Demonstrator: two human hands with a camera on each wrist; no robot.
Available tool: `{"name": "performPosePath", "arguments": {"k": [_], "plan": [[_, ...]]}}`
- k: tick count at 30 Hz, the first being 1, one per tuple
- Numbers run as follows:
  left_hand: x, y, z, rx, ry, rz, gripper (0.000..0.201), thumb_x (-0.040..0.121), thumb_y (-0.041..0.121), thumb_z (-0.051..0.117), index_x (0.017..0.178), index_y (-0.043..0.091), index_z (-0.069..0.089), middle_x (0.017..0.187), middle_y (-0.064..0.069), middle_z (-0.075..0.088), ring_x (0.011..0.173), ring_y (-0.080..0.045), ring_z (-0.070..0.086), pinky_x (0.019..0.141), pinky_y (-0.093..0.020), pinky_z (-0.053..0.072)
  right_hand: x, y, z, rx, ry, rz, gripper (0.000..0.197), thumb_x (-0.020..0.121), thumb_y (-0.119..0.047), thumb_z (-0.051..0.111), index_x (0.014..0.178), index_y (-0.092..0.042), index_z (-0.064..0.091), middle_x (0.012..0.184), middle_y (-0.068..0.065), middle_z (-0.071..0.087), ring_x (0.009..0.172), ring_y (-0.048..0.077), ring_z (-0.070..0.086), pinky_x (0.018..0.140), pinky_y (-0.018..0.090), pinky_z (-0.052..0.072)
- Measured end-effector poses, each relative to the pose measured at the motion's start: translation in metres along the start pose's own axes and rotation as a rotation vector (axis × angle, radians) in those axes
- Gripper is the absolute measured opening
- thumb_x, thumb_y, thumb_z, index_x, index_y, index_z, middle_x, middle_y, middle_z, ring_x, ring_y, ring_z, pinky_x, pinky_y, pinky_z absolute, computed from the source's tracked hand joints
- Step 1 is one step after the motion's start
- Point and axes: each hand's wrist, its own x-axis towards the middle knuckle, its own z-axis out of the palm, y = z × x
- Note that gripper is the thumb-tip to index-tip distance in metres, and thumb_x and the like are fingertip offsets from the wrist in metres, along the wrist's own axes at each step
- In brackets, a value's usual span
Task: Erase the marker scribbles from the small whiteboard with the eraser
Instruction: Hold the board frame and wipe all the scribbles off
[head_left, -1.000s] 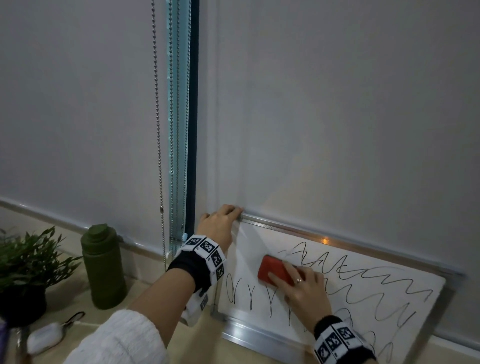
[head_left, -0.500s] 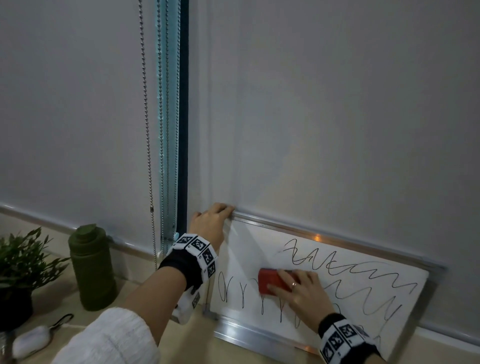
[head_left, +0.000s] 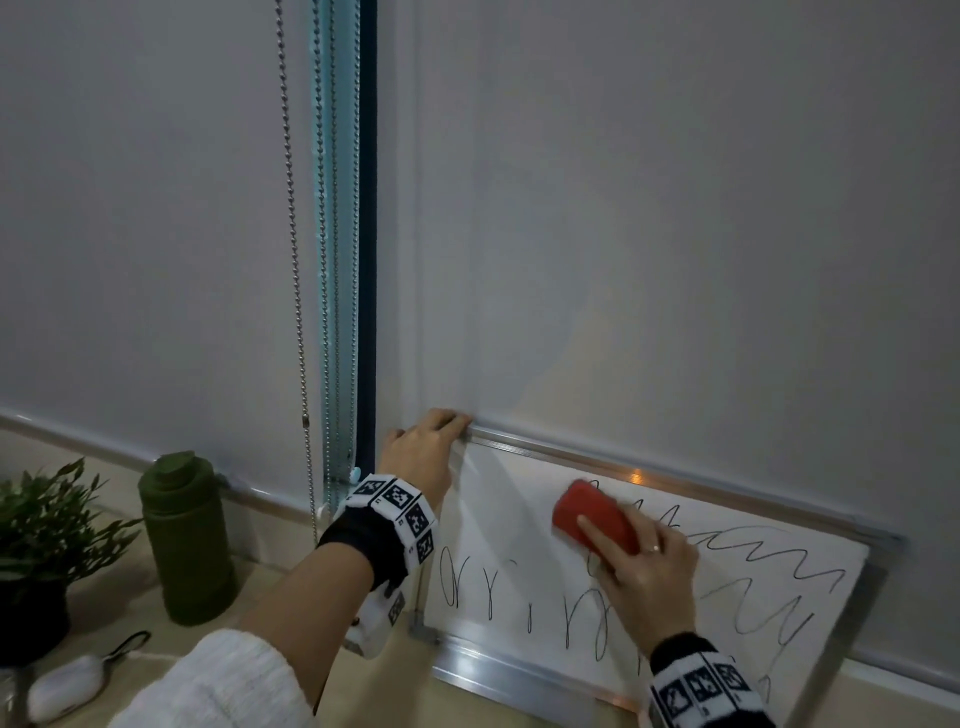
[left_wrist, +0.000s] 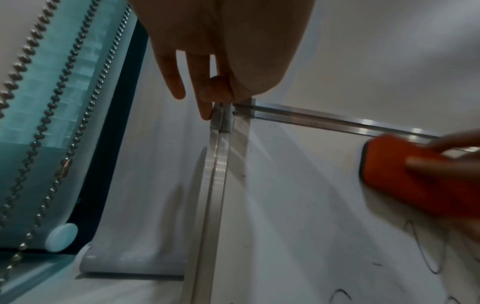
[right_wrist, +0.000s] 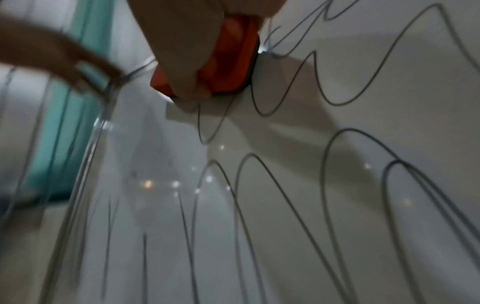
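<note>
A small whiteboard (head_left: 514, 535) with an aluminium frame leans against the wall, covered in black scribbles (head_left: 748, 558) on its right and lower parts. My right hand (head_left: 641, 571) grips a red eraser (head_left: 592, 522) and presses it flat on the board near the top edge, seen also as the eraser (left_wrist: 405, 174) and the eraser (right_wrist: 228, 61) in the wrist views. My left hand (head_left: 423, 449) holds the board's top left corner (left_wrist: 226, 111), fingers curled over the frame. The upper left of the board shows no marks.
A green bottle (head_left: 187, 540) stands left of the board on the beige sill, beside a potted plant (head_left: 41, 535) and a white earbud case (head_left: 65, 688). Bead chains (head_left: 296, 260) of the roller blind hang just left of my left hand.
The eraser dropped to the lower loops, then swept up and right to the board's top edge. Tops of the lower-left loops are now wiped away. The left hand stayed on the corner.
</note>
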Motion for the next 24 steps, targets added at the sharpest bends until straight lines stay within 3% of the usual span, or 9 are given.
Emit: {"name": "performPosePath", "arguments": {"k": [2,3,5,7,12,15,17,19,24], "plan": [[0.0,0.0,0.0,-0.001,-0.003,-0.004,0.053,0.084,-0.002,0.044,0.128,0.027,0.037,0.134,0.002,0.045,0.093,-0.024,0.062,0.092,-0.041,0.04,0.003,0.0,-0.003,-0.023,0.09,0.076,0.047,0.07,-0.031,0.057,0.115,-0.036,0.051,0.12,0.005,0.046,0.089,0.026,0.038,0.075,0.04,0.035],[0.0,0.0,0.0,-0.005,-0.001,-0.003,0.053,0.083,-0.002,0.044,0.128,0.026,0.038,0.133,0.001,0.046,0.092,-0.025,0.063,0.092,-0.041,0.041,-0.001,0.0,0.0,-0.044,0.082,0.023,0.05,0.065,-0.029,0.064,0.114,-0.036,0.053,0.12,0.004,0.045,0.088,0.026,0.038,0.074,0.04,0.036],[0.001,-0.001,0.001,-0.006,0.002,0.004,0.053,0.082,-0.002,0.045,0.127,0.026,0.039,0.133,0.0,0.046,0.09,-0.027,0.063,0.092,-0.042,0.041,-0.014,0.001,0.005,-0.09,-0.05,-0.233,0.067,0.046,-0.021,0.082,0.108,-0.036,0.059,0.116,0.004,0.046,0.087,0.025,0.039,0.073,0.038,0.036],[0.0,-0.002,0.001,0.002,-0.004,0.003,0.054,0.082,-0.002,0.045,0.128,0.026,0.038,0.134,0.001,0.045,0.09,-0.026,0.063,0.093,-0.043,0.041,-0.015,0.011,0.003,-0.141,-0.168,-0.389,0.075,0.039,-0.019,0.087,0.106,-0.037,0.058,0.114,0.004,0.046,0.087,0.024,0.041,0.073,0.037,0.037],[0.001,-0.001,0.003,0.003,-0.005,-0.002,0.055,0.082,-0.002,0.046,0.128,0.026,0.038,0.134,0.001,0.045,0.09,-0.025,0.063,0.091,-0.041,0.043,0.011,0.019,-0.016,-0.074,0.043,-0.012,0.044,0.069,-0.03,0.05,0.112,-0.037,0.05,0.118,0.005,0.045,0.086,0.025,0.038,0.073,0.037,0.034],[0.001,-0.002,0.004,0.01,-0.002,-0.004,0.056,0.081,-0.003,0.046,0.128,0.026,0.038,0.134,0.001,0.045,0.09,-0.025,0.064,0.088,-0.039,0.044,-0.01,0.015,-0.004,-0.109,0.028,-0.112,0.054,0.062,-0.024,0.065,0.113,-0.036,0.05,0.117,0.006,0.045,0.087,0.026,0.039,0.07,0.042,0.043],[0.002,-0.003,0.004,0.014,-0.004,-0.005,0.056,0.081,-0.002,0.045,0.129,0.027,0.038,0.134,0.002,0.045,0.09,-0.024,0.064,0.089,-0.039,0.044,-0.024,0.018,0.001,-0.12,-0.15,-0.288,0.081,0.044,-0.021,0.085,0.113,-0.037,0.048,0.116,0.005,0.045,0.087,0.025,0.04,0.066,0.042,0.046],[0.001,-0.003,0.004,0.015,-0.008,-0.009,0.056,0.081,-0.002,0.046,0.129,0.027,0.037,0.134,0.002,0.044,0.092,-0.024,0.063,0.091,-0.04,0.043,-0.02,0.025,-0.004,-0.146,-0.233,-0.355,0.092,0.034,-0.021,0.09,0.113,-0.038,0.046,0.114,0.006,0.044,0.086,0.025,0.04,0.064,0.041,0.048],[0.001,-0.002,0.004,-0.004,0.002,-0.009,0.057,0.081,-0.004,0.046,0.128,0.026,0.038,0.133,0.001,0.045,0.093,-0.025,0.063,0.09,-0.041,0.043,0.009,0.023,-0.022,-0.05,0.026,0.027,0.062,0.056,-0.021,0.072,0.112,-0.037,0.05,0.113,0.008,0.043,0.085,0.024,0.036,0.071,0.042,0.041]]}}
